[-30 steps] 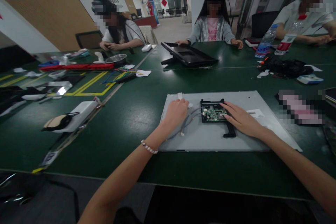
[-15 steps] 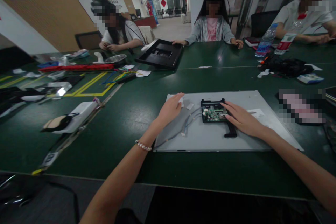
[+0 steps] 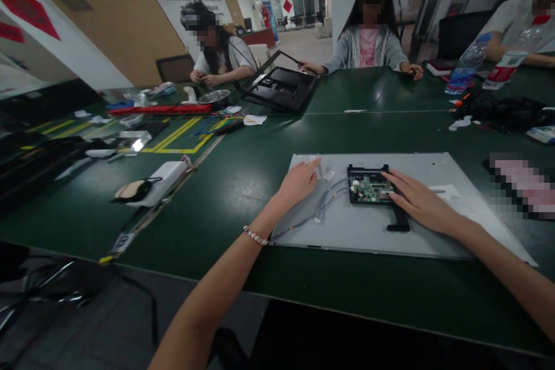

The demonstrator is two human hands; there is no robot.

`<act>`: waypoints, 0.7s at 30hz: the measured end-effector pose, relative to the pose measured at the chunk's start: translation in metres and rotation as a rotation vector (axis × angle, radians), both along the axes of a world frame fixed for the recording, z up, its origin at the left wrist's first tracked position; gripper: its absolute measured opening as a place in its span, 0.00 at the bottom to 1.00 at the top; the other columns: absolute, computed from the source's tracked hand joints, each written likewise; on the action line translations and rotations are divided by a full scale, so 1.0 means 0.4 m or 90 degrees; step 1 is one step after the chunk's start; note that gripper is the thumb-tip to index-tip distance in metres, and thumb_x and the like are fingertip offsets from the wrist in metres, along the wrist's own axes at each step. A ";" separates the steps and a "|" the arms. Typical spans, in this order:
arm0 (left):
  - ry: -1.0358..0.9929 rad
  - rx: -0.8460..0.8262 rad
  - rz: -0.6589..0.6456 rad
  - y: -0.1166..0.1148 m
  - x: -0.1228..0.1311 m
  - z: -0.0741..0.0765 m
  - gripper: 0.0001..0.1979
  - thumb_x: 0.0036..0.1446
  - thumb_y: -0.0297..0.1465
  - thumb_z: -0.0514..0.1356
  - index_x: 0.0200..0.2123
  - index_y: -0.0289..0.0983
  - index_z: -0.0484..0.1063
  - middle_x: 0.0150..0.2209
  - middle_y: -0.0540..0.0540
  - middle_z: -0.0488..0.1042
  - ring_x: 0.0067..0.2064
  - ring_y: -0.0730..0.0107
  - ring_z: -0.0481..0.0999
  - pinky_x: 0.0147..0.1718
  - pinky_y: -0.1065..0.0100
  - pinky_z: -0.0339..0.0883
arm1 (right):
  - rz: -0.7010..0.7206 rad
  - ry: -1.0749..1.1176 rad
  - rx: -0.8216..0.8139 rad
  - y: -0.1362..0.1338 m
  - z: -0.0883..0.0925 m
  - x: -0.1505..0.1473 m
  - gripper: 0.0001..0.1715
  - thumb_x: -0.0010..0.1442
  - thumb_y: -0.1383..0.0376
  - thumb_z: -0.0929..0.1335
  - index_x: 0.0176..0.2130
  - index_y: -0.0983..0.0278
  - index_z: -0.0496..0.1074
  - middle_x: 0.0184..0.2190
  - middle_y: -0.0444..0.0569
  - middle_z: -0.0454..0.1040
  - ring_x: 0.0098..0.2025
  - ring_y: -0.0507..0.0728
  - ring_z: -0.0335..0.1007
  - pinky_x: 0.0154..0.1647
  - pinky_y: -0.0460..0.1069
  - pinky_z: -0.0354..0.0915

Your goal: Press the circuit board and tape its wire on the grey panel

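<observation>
A flat grey panel (image 3: pixel 347 237), like the back of a display, lies in front of me. On it is a black bracket (image 3: pixel 399 221) carrying a green circuit board (image 3: pixel 368 191). My right hand (image 3: pixel 422 202) rests at the bracket's right edge, fingers stretched out, thumb by the board's end. Grey cables (image 3: pixel 323 199) run from the board's left side toward the panel's lower left corner. My left hand (image 3: pixel 299 184) is over the panel's upper left part, index finger extended beside a small white label (image 3: pixel 329 174); its other fingers are partly hidden.
Across the table, a person's hand (image 3: pixel 313 67) touches a tilted black frame and cover (image 3: pixel 284 89). Bottles (image 3: pixel 468 66) and a black bundle (image 3: pixel 498 113) stand back right. A pixelated flat object (image 3: pixel 522 185) lies right. A white box (image 3: pixel 162 182) and cables are left.
My view has swung left, so everything sits further right. My left index finger now points out more. Across the table, a thin black frame has been raised from the black cover.
</observation>
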State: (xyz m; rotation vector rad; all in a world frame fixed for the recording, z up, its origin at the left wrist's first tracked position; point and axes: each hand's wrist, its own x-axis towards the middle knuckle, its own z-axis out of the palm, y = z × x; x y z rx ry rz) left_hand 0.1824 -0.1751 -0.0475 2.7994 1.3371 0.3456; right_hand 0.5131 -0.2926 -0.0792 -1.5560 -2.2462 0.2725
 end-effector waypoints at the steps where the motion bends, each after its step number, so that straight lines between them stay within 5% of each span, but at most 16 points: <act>1: -0.008 0.001 0.009 -0.003 0.001 0.000 0.25 0.64 0.26 0.48 0.63 0.30 0.59 0.54 0.39 0.74 0.55 0.64 0.72 0.61 0.61 0.57 | 0.000 0.000 0.001 0.000 -0.003 0.001 0.35 0.69 0.48 0.55 0.69 0.56 0.49 0.68 0.53 0.55 0.67 0.66 0.54 0.65 0.66 0.55; 12: -0.140 -0.024 0.056 -0.003 0.005 -0.013 0.19 0.63 0.25 0.51 0.55 0.35 0.68 0.51 0.43 0.76 0.52 0.63 0.74 0.54 0.64 0.65 | 0.009 -0.018 0.009 0.001 -0.014 0.006 0.34 0.69 0.49 0.54 0.69 0.57 0.49 0.68 0.53 0.54 0.67 0.66 0.54 0.65 0.65 0.54; 21: -0.134 0.021 0.067 0.000 -0.020 0.019 0.15 0.61 0.25 0.52 0.48 0.35 0.75 0.46 0.41 0.78 0.48 0.61 0.77 0.50 0.62 0.67 | -0.001 -0.034 0.002 0.000 -0.039 0.018 0.34 0.69 0.50 0.54 0.69 0.55 0.48 0.68 0.51 0.54 0.66 0.66 0.54 0.65 0.64 0.56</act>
